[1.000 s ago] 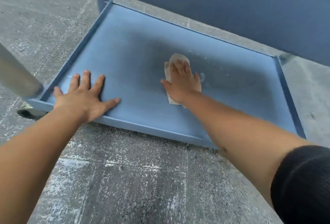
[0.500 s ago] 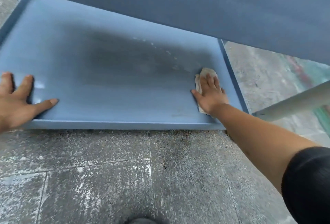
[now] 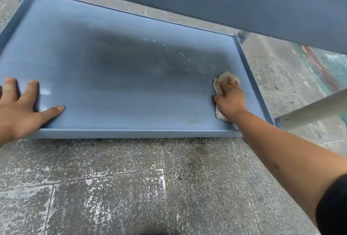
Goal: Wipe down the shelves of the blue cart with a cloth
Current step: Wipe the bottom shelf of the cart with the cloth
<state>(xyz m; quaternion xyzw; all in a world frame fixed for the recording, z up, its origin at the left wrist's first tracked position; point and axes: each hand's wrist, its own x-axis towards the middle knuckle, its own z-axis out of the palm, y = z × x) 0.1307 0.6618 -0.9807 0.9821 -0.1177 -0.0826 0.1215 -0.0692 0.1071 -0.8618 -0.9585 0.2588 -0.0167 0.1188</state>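
Note:
The blue cart's bottom shelf point(image 3: 120, 88) lies low over the floor, with a raised rim and a dark patch in its middle. A beige cloth point(image 3: 223, 79) sits near the shelf's right rim, and my right hand point(image 3: 230, 99) presses flat on it, covering most of it. My left hand point(image 3: 20, 109) rests with fingers spread on the shelf's front left corner, holding nothing. The underside of the cart's upper shelf point(image 3: 225, 0) fills the top of the view.
Speckled grey stone floor point(image 3: 122, 188) spreads in front of the cart. A pale cart leg point(image 3: 315, 111) slants at the right, by the shelf's front right corner. Green and red paint marks the floor at far right.
My right hand has slid the cloth from the shelf's middle to its right side. The view has swung right and back a little. My left hand stays on the front left.

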